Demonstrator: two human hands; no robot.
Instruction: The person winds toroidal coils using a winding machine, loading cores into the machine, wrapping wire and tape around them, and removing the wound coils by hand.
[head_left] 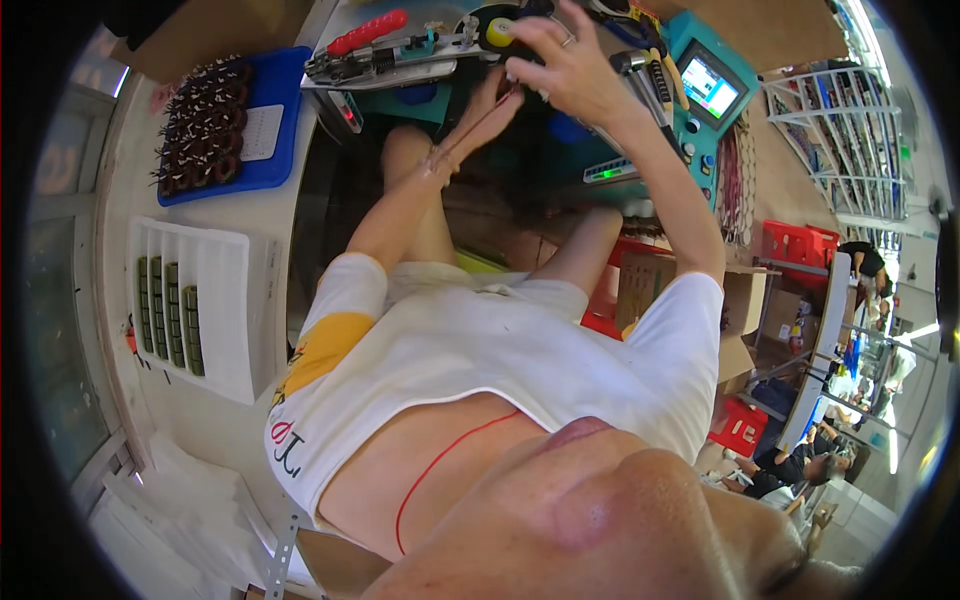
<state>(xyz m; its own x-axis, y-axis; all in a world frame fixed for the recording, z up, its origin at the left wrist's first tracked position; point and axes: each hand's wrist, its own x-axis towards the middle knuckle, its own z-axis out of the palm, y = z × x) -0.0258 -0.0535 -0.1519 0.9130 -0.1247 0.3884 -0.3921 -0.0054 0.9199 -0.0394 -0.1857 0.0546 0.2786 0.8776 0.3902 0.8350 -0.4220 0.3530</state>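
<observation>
At the top middle, my left hand (486,117) is closed, its fingertips bent around something small and dark that I cannot make out. A thin reddish strand runs along this hand and wrist. Just right of it, my right hand (575,72) has its fingers apart and partly bent, with a ring on one finger. Its fingertips are close to a round yellow part (499,32) on the bench machinery. To the left sits a metal clamp fixture (390,62) with a red handle (367,32). A teal machine (722,70) with a lit screen (709,86) stands on the right.
A blue tray (290,150) at left holds several dark wound rings with white ends. Below it, a white tray (220,310) carries rows of green cylinders. Hand tools (655,80) lie beside the teal machine. Red crates (800,245), a white rack (845,130) and people are farther right.
</observation>
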